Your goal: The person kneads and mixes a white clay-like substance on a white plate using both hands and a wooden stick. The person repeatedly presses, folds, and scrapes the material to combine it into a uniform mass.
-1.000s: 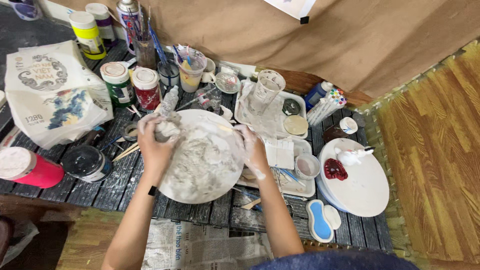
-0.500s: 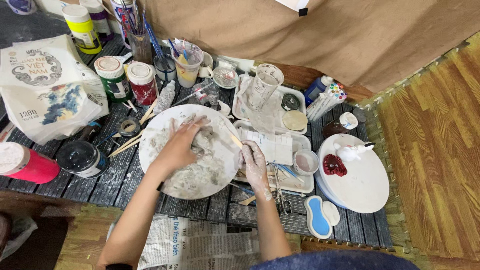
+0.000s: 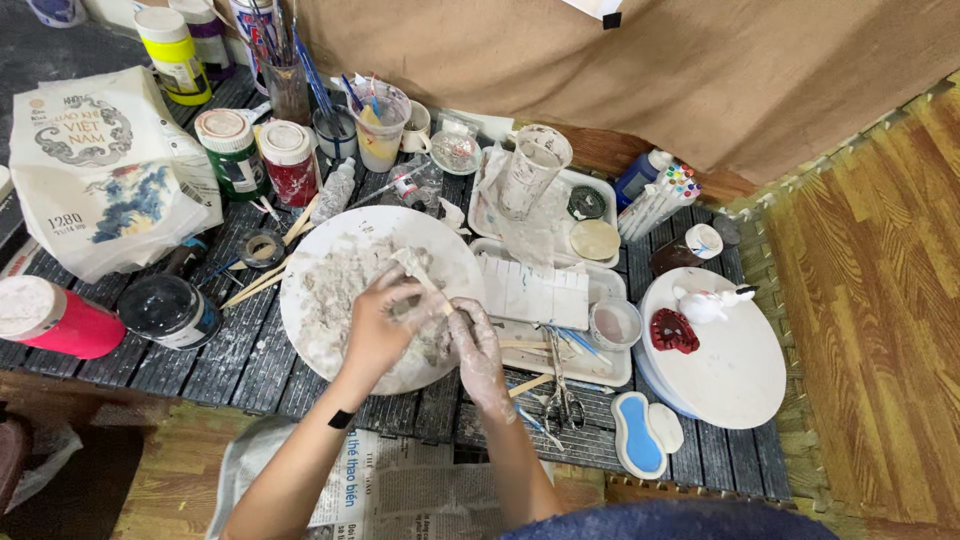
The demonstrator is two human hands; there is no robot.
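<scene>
A round white plate [image 3: 452, 248] smeared with grey-white clay lies on the dark slatted table [image 3: 240, 350]. My left hand [image 3: 378, 325] rests over the plate's right part, fingers curled around a small clay-covered stick or tool [image 3: 418, 272]. My right hand [image 3: 478, 345], coated in pale clay, sits at the plate's right edge with its fingers pressed against the clay next to the left hand. A black band is on my left wrist.
Paint jars [image 3: 232, 150], a cup of brushes [image 3: 288, 85], a red bottle [image 3: 55, 318], a black jar [image 3: 170, 310] and a printed bag [image 3: 105, 170] crowd the left. Trays, scissors [image 3: 562, 400] and a white turntable [image 3: 730, 370] with a small figurine lie right. Newspaper [image 3: 400, 490] covers my lap.
My left hand has slid from the plate's upper middle to its right part and closed on the small tool. My right hand has moved in beside it on the plate's edge.
</scene>
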